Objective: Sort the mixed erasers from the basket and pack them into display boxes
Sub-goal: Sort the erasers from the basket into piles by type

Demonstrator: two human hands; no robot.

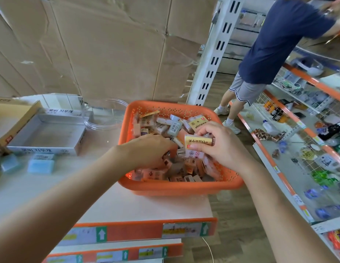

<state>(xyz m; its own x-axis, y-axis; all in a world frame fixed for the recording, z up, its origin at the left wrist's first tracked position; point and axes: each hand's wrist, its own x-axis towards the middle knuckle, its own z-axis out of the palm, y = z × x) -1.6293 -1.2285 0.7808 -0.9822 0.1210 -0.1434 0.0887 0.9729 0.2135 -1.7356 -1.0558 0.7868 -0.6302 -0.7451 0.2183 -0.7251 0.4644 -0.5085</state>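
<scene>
Right hand (220, 147) pinches yellow-labelled eraser (198, 142) above basket (180, 188), for sorting we judge | left hand (150, 149) reaches among erasers (152, 175), hold indeterminable.

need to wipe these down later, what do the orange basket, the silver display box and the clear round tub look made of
Orange basket: moulded plastic, matte; perforated walls, rounded rim.
Silver display box: probably printed card with metallic sheen; flat folded walls, printed lettering.
Clear round tub: seemingly glossy transparent plastic; the surface shows through it, rim catches light.
</scene>
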